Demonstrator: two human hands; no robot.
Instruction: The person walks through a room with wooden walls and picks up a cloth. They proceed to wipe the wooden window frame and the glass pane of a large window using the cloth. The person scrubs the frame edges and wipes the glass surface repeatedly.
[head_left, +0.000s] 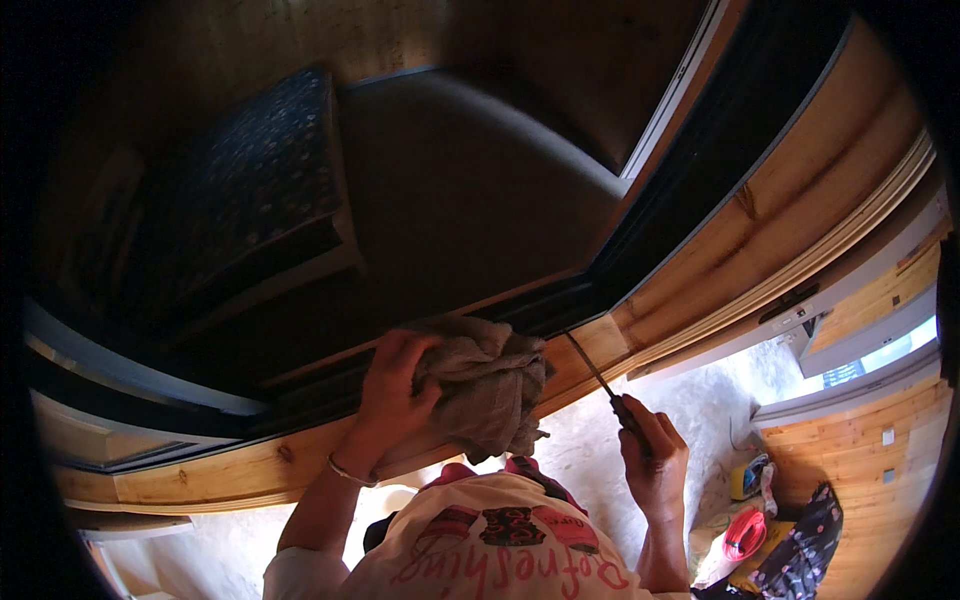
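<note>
My left hand (394, 401) grips a crumpled grey-brown cloth (491, 386), which lies over the wooden sill (217, 480) and the lower track of a dark window frame (540, 304). A bracelet circles that wrist. In my right hand (652, 454) is the dark handle of a thin tool, seemingly a screwdriver (591, 362). Its shaft slants up and left, and the tip meets the edge between the wooden sill and the dark frame, near the frame's lower right corner. Whether the tip is pressed into a gap I cannot tell.
Past the frame lies a dim room with a bed-like piece (262, 172) covered in floral fabric. Wooden trim (757, 202) runs up the right side. On the pale floor (585, 442), lower right, are a coil of red cable (745, 534), a yellow box (746, 480) and dark floral cloth (814, 536).
</note>
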